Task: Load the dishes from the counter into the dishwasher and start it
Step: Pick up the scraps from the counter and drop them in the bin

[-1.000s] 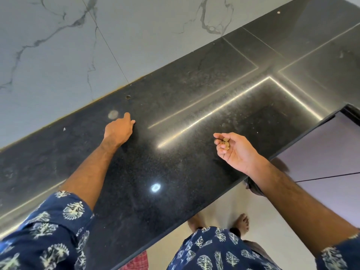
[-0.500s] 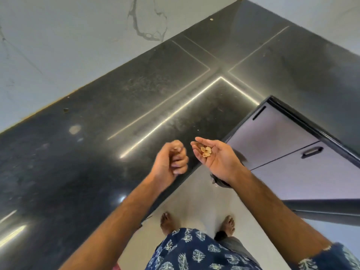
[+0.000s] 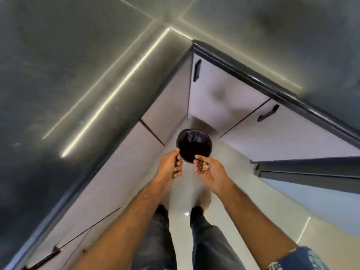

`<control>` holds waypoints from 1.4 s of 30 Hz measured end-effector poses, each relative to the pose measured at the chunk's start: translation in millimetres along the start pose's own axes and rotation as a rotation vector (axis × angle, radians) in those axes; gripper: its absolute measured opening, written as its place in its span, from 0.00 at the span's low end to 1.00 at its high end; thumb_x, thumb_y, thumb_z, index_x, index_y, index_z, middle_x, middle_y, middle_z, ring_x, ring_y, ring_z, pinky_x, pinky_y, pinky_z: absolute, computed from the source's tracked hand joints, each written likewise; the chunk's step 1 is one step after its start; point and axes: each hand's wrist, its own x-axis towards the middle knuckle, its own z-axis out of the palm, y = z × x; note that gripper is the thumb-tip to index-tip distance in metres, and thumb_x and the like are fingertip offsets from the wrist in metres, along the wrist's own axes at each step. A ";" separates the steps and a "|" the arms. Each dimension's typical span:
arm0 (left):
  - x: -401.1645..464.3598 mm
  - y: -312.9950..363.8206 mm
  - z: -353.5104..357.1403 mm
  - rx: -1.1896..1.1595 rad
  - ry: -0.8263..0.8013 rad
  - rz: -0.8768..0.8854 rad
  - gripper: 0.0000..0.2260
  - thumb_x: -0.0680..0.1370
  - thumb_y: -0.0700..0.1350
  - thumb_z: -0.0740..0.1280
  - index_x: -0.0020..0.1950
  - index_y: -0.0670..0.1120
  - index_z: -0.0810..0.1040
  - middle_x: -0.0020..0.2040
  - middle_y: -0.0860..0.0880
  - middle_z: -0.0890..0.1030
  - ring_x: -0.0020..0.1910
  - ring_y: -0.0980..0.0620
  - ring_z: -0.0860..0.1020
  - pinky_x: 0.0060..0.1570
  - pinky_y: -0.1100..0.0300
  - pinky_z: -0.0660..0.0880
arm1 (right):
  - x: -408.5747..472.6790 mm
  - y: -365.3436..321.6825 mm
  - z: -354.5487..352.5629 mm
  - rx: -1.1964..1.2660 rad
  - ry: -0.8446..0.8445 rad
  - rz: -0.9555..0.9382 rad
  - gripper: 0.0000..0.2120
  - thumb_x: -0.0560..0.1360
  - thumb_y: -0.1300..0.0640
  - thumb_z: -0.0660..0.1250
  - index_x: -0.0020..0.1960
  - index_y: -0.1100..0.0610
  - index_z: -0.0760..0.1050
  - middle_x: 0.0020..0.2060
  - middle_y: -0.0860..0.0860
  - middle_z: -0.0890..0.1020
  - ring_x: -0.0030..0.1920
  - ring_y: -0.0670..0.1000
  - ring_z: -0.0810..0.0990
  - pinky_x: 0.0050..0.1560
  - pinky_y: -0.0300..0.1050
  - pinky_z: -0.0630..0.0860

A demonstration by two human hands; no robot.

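- Food scraps (image 3: 205, 166): a few small tan bits, prob. peel or shell, lying in the cupped palm of the right hand (image 3: 211, 172). Fingers are curled in loosely round them, thumb out to the side.
- Handling, as a guess: v. light, loose, dry-looking, nothing to pinch. Best kept in a hollowed palm and tipped out, not gripped; a flat or tilted hand would spill them on the floor.
- Left hand (image 3: 171, 165): just beside the right, fingers folded together w/ thumb against them. Can't tell if it holds anything.
- Both hands hover over a round bin (image 3: 193, 142) w/ black liner, standing on the floor in the corner under the counter. Hands are above its near rim, not touching as far as I can see.
- Step in hand looks like binning scraps before loading.
- Dishes: none in view. Dishwasher not identifiable; a dark grey panel (image 3: 311, 169) juts out low on the right, could be its door, can't tell.
- Around: pale cabinet doors (image 3: 224, 98) w/ black handles (image 3: 196, 70) meet at the corner; dark polished counter (image 3: 78, 75) runs along both sides; light glossy floor (image 3: 243, 207) below.
- View is motion-blurred, so small detail is unsure.
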 end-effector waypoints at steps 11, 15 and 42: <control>224.0 -81.6 37.5 0.007 0.123 -0.110 0.11 0.84 0.46 0.58 0.53 0.41 0.76 0.40 0.39 0.81 0.41 0.48 0.82 0.46 0.53 0.79 | 228.6 0.6 -59.0 -0.103 0.226 -0.025 0.06 0.80 0.66 0.60 0.46 0.62 0.74 0.35 0.54 0.75 0.34 0.49 0.75 0.34 0.38 0.77; 252.6 -95.5 35.9 0.074 0.065 -0.073 0.18 0.85 0.56 0.52 0.69 0.48 0.70 0.45 0.55 0.75 0.60 0.49 0.75 0.66 0.54 0.63 | 274.8 3.8 -65.8 0.029 0.198 0.014 0.11 0.81 0.50 0.62 0.55 0.58 0.72 0.42 0.54 0.78 0.41 0.51 0.77 0.44 0.45 0.77; -70.0 115.6 60.3 1.965 0.218 1.189 0.33 0.83 0.60 0.49 0.81 0.40 0.54 0.81 0.39 0.52 0.80 0.40 0.50 0.78 0.39 0.52 | -89.0 -125.9 44.1 -2.173 -0.046 -1.281 0.37 0.80 0.40 0.55 0.81 0.58 0.47 0.80 0.58 0.50 0.80 0.57 0.49 0.78 0.60 0.50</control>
